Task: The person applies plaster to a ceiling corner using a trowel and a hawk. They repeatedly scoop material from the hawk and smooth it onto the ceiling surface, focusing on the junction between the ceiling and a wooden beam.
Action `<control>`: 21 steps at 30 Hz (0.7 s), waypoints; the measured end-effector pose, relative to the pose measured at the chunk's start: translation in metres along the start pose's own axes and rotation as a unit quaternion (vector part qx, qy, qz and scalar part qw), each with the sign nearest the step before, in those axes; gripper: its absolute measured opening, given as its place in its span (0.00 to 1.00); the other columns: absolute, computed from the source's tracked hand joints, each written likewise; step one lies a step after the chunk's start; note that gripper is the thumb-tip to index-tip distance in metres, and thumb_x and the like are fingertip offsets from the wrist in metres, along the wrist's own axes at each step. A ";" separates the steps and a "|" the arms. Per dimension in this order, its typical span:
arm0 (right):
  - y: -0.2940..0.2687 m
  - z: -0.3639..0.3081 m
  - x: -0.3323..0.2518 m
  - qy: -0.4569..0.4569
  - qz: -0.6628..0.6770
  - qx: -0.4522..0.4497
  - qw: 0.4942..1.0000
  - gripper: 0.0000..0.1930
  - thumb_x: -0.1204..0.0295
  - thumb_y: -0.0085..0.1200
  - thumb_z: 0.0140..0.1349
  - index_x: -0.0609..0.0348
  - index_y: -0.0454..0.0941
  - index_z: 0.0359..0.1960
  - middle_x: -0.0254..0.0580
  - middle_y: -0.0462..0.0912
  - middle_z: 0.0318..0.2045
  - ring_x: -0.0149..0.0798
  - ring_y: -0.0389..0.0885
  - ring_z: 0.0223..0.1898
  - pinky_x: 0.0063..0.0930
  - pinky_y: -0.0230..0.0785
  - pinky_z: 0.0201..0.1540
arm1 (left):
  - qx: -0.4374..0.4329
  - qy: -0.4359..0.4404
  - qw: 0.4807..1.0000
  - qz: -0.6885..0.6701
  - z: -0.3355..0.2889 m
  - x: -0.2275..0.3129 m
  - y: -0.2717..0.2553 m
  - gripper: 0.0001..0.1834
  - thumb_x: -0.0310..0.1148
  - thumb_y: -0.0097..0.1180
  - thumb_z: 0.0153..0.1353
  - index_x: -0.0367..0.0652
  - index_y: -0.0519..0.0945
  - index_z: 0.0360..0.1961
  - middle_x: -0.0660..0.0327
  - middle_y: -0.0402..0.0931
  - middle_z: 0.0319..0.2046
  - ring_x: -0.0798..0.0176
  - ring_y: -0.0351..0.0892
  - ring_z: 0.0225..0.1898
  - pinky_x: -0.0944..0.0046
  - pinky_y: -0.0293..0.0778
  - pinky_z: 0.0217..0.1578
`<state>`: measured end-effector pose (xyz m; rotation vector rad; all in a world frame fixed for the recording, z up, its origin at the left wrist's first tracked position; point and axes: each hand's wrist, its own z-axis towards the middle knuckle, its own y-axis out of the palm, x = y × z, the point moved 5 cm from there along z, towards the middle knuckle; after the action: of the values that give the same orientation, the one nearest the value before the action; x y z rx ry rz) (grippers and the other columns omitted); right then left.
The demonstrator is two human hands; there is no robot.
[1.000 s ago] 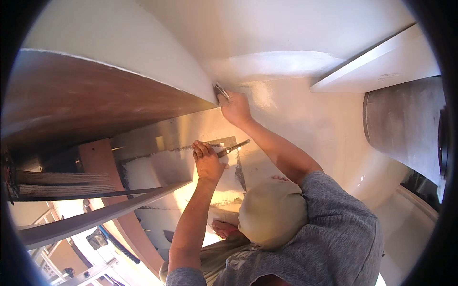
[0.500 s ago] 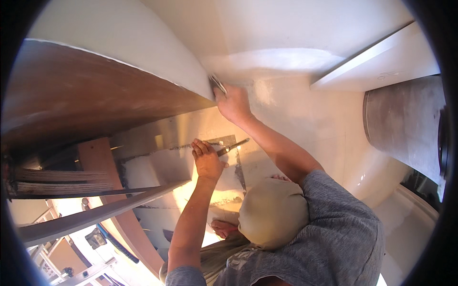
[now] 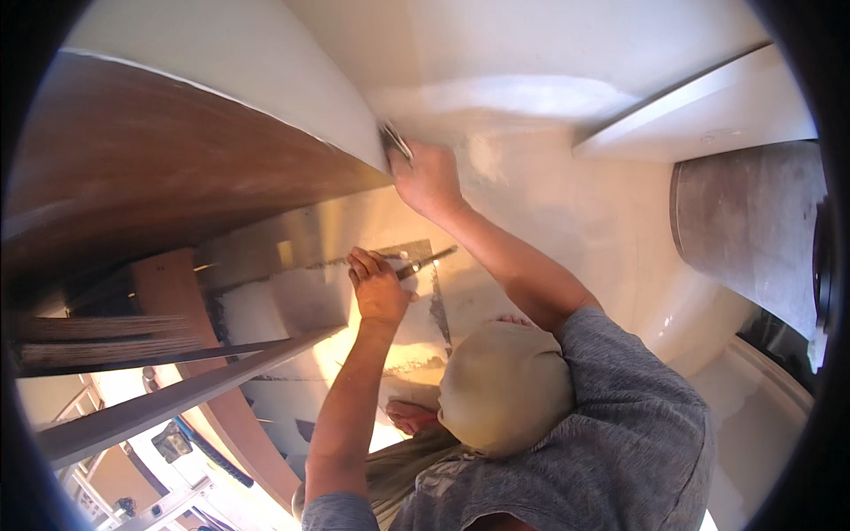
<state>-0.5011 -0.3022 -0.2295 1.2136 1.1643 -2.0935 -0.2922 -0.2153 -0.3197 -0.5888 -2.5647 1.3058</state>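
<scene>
In my right hand (image 3: 431,180) is a flat metal scraper (image 3: 397,142), its blade against the pale panel (image 3: 292,80) near the panel's lower corner. The fingers are closed around it, and the grip hides most of the handle. Lower and to the left, my left hand (image 3: 379,290) is closed on a slim dark tool with a narrow blade (image 3: 431,260) pointing right. Its exact kind is unclear, since the hand covers part of it. Beneath this hand lies the floor, with a dark-edged patch (image 3: 439,314).
A brown board underside (image 3: 177,133) spans the left. Below it are a long grey beam (image 3: 177,398), a reddish plank (image 3: 235,425) and a ladder (image 3: 84,482). At right, a white shelf (image 3: 708,106) juts out above a grey curved panel (image 3: 744,203). My beige-covered knee (image 3: 506,389) is bent in the middle.
The whole view has shifted slightly, so things sit a little higher and further left. My right hand stays at the panel's corner with the scraper, and my left hand keeps its tool.
</scene>
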 end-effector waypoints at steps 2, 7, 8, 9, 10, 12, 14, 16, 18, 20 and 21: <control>-0.028 0.007 -0.060 0.035 0.083 -0.008 0.996 0.10 0.71 0.56 0.66 0.65 0.86 0.35 0.64 0.81 0.26 0.65 0.83 0.28 0.53 0.75 0.35 | -0.003 -0.009 1.000 -0.003 -0.005 -0.009 0.002 0.70 0.55 0.80 0.47 0.14 0.52 0.73 0.19 0.43 0.75 0.23 0.41 0.80 0.38 0.48 0.79; 0.000 -0.020 -0.002 0.037 0.049 0.036 0.997 0.09 0.72 0.56 0.66 0.65 0.86 0.36 0.63 0.81 0.24 0.63 0.83 0.25 0.49 0.74 0.32 | -0.009 0.003 1.000 -0.019 -0.009 0.002 -0.006 0.68 0.52 0.80 0.48 0.14 0.52 0.73 0.19 0.42 0.75 0.22 0.41 0.79 0.37 0.47 0.79; 0.019 -0.027 0.045 0.052 -0.008 0.004 0.999 0.09 0.72 0.57 0.66 0.65 0.86 0.37 0.62 0.81 0.24 0.62 0.82 0.24 0.48 0.74 0.31 | -0.011 0.005 1.000 -0.017 -0.006 0.005 -0.006 0.68 0.52 0.80 0.48 0.14 0.52 0.73 0.19 0.42 0.75 0.22 0.41 0.79 0.37 0.47 0.78; 0.032 -0.025 0.072 0.067 -0.061 -0.031 0.995 0.09 0.72 0.57 0.66 0.65 0.86 0.38 0.62 0.81 0.23 0.61 0.82 0.23 0.47 0.74 0.31 | -0.013 0.003 1.000 -0.016 -0.002 0.006 -0.004 0.68 0.52 0.81 0.48 0.14 0.52 0.73 0.19 0.42 0.76 0.22 0.42 0.79 0.37 0.48 0.78; 0.032 -0.020 0.075 0.028 -0.079 -0.015 0.996 0.09 0.72 0.57 0.66 0.65 0.86 0.39 0.61 0.81 0.23 0.60 0.81 0.23 0.45 0.74 0.30 | 0.011 0.013 1.000 -0.013 0.002 0.006 0.002 0.69 0.53 0.81 0.46 0.14 0.53 0.73 0.19 0.44 0.75 0.22 0.44 0.79 0.38 0.50 0.78; 0.025 -0.012 0.054 -0.048 -0.100 0.020 0.994 0.09 0.72 0.57 0.67 0.65 0.86 0.41 0.60 0.80 0.22 0.59 0.81 0.22 0.43 0.73 0.30 | 0.059 0.024 0.998 0.003 0.000 0.004 0.006 0.71 0.55 0.83 0.41 0.16 0.55 0.72 0.20 0.49 0.74 0.23 0.49 0.78 0.39 0.55 0.76; 0.001 -0.004 -0.004 0.024 0.052 0.009 0.998 0.09 0.73 0.58 0.66 0.64 0.86 0.42 0.60 0.80 0.22 0.59 0.81 0.22 0.44 0.74 0.29 | 0.054 0.007 0.999 0.000 -0.001 -0.003 0.003 0.71 0.55 0.83 0.41 0.15 0.55 0.72 0.20 0.48 0.74 0.22 0.49 0.78 0.40 0.55 0.77; -0.034 0.006 -0.073 0.007 0.089 0.011 0.996 0.08 0.74 0.59 0.65 0.63 0.86 0.42 0.60 0.80 0.22 0.59 0.81 0.21 0.44 0.73 0.28 | 0.056 0.003 0.998 0.009 -0.007 -0.009 0.008 0.71 0.55 0.83 0.41 0.15 0.55 0.72 0.20 0.48 0.74 0.23 0.48 0.78 0.40 0.54 0.77; -0.044 0.007 -0.088 -0.016 0.109 0.050 0.993 0.08 0.75 0.59 0.65 0.62 0.87 0.42 0.60 0.80 0.22 0.60 0.81 0.22 0.45 0.73 0.28 | 0.049 0.005 0.999 -0.001 -0.008 -0.005 0.004 0.72 0.55 0.83 0.41 0.16 0.55 0.72 0.20 0.47 0.74 0.23 0.48 0.78 0.40 0.54 0.77; -0.032 -0.010 -0.066 -0.042 0.117 0.112 0.986 0.08 0.76 0.60 0.64 0.61 0.87 0.43 0.60 0.80 0.22 0.61 0.81 0.22 0.47 0.73 0.28 | 0.032 -0.008 0.999 0.011 -0.008 0.000 0.000 0.72 0.55 0.83 0.42 0.16 0.54 0.73 0.20 0.47 0.75 0.25 0.48 0.79 0.40 0.54 0.77; -0.010 -0.017 -0.029 -0.027 0.063 0.073 0.995 0.08 0.75 0.59 0.65 0.61 0.87 0.43 0.61 0.81 0.23 0.62 0.82 0.24 0.48 0.74 0.29 | 0.021 -0.013 1.000 0.009 -0.010 0.000 0.001 0.72 0.56 0.83 0.42 0.16 0.53 0.73 0.21 0.46 0.75 0.25 0.47 0.79 0.41 0.53 0.77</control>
<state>-0.4855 -0.2834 -0.2049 1.2515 0.9012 -2.1324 -0.2883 -0.2076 -0.3145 -0.5928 -2.5505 1.3789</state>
